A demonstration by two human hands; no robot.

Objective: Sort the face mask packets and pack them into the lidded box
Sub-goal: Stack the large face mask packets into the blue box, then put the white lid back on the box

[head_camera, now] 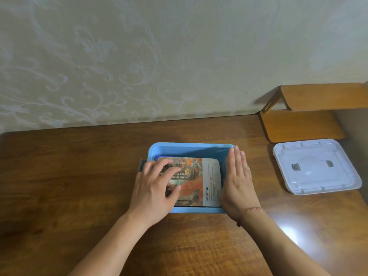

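The packets (201, 181) lie stacked in the blue box (191, 149) on the desk (79, 176). The left hand (153, 188) presses them down, fingers spread; the right hand (238, 182) rests flat-fingered against the box's side, gripping nothing. Packing looks finished; next, fetch the lid (316, 166) lying well apart.

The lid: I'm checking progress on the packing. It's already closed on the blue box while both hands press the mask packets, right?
Not quite. The head view shows the lid lying upturned on the table, right of the open blue box. The left hand presses the mask packets; the right hand rests flat at the box's right side.
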